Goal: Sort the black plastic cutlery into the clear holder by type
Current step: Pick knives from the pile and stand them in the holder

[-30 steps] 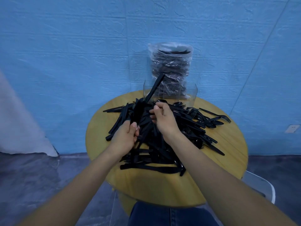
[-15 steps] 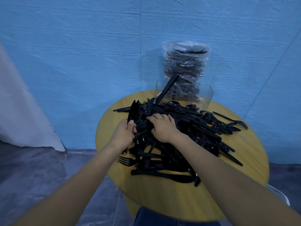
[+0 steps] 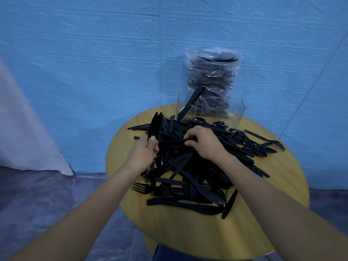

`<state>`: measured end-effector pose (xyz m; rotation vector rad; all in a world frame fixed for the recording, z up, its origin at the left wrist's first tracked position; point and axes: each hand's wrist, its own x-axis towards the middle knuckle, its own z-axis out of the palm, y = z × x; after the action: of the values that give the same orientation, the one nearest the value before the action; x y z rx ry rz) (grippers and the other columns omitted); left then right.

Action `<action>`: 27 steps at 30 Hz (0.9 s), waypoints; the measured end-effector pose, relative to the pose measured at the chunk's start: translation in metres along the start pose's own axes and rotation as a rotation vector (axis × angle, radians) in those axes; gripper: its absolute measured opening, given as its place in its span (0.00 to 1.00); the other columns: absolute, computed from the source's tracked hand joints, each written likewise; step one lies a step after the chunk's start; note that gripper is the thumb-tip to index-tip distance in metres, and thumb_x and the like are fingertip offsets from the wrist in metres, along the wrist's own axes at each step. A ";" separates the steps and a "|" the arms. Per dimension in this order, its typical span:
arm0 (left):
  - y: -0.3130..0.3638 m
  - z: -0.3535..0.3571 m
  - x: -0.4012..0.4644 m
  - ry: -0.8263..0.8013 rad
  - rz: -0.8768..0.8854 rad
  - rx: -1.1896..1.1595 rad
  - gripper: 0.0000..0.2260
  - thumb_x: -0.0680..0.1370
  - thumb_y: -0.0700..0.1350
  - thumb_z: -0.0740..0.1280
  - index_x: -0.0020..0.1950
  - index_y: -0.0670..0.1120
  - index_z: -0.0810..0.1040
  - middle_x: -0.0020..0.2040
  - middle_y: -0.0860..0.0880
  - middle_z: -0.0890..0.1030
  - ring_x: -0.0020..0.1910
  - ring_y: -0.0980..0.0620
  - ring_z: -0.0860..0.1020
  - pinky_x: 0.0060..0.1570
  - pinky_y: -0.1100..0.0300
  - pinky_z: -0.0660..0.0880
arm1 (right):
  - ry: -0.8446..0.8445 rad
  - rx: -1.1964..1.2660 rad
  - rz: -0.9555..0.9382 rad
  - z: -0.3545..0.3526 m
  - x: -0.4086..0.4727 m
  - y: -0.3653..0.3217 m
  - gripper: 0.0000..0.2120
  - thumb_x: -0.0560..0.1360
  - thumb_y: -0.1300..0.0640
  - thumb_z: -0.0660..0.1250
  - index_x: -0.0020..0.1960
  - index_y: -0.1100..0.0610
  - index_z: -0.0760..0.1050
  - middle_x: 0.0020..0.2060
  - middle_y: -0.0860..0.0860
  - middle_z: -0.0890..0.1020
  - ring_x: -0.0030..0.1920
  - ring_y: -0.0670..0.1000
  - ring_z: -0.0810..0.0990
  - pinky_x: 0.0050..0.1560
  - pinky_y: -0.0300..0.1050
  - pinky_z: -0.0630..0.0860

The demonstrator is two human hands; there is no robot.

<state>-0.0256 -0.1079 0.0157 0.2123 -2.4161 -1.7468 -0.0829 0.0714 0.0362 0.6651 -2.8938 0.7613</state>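
left hand [image 3: 144, 153] gripping knives [image 3: 156, 125], bag [image 3: 212, 81] behind holder [image 3: 239, 112]

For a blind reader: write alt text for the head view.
A left hand grips a bundle of knives upright while the right hand pinches a piece from a cutlery pile on a round table. Behind the pile, a clear holder has one knife leaning in it, before a bag of cutlery and a blue wall.
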 end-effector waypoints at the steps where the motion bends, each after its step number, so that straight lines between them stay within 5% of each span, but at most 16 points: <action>1: 0.001 0.001 0.000 -0.004 0.008 0.003 0.12 0.83 0.46 0.51 0.43 0.47 0.68 0.37 0.51 0.72 0.34 0.54 0.68 0.36 0.59 0.68 | 0.020 0.015 0.012 -0.004 -0.002 0.002 0.06 0.75 0.59 0.68 0.52 0.58 0.80 0.50 0.51 0.77 0.53 0.53 0.76 0.55 0.49 0.73; 8: 0.017 0.017 0.002 -0.009 0.107 0.011 0.11 0.83 0.46 0.51 0.43 0.48 0.68 0.37 0.51 0.72 0.33 0.55 0.69 0.37 0.58 0.68 | 0.110 0.060 0.045 -0.035 -0.023 0.019 0.09 0.76 0.60 0.68 0.54 0.57 0.81 0.49 0.50 0.79 0.52 0.50 0.75 0.55 0.42 0.70; 17: 0.054 0.039 0.002 -0.018 0.294 0.213 0.11 0.83 0.46 0.51 0.44 0.47 0.67 0.38 0.52 0.74 0.41 0.52 0.77 0.48 0.51 0.74 | -0.070 -0.071 -0.130 -0.079 -0.046 0.013 0.10 0.74 0.58 0.70 0.55 0.54 0.82 0.46 0.46 0.78 0.50 0.46 0.75 0.57 0.42 0.71; 20: 0.057 0.047 -0.005 -0.069 0.363 0.416 0.10 0.83 0.46 0.51 0.47 0.44 0.68 0.40 0.50 0.78 0.43 0.48 0.78 0.45 0.52 0.73 | -0.007 -0.056 -0.089 -0.085 -0.045 0.004 0.10 0.71 0.58 0.74 0.52 0.54 0.82 0.48 0.47 0.83 0.50 0.47 0.79 0.55 0.47 0.76; 24: 0.055 0.054 -0.015 -0.049 0.451 0.621 0.09 0.83 0.48 0.51 0.48 0.45 0.65 0.40 0.47 0.77 0.35 0.45 0.76 0.33 0.54 0.66 | 0.028 -0.052 -0.034 -0.091 -0.044 -0.003 0.08 0.67 0.59 0.77 0.45 0.53 0.82 0.39 0.45 0.81 0.45 0.47 0.80 0.51 0.48 0.78; 27: 0.053 0.057 -0.019 -0.062 0.495 0.664 0.08 0.83 0.48 0.52 0.48 0.45 0.64 0.38 0.48 0.76 0.34 0.45 0.77 0.33 0.53 0.70 | 0.032 -0.078 -0.018 -0.095 -0.043 -0.006 0.08 0.66 0.58 0.77 0.43 0.52 0.82 0.37 0.43 0.80 0.43 0.45 0.79 0.49 0.46 0.78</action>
<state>-0.0203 -0.0343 0.0475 -0.3481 -2.6948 -0.7327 -0.0445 0.1295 0.1138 0.6630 -2.8673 0.6472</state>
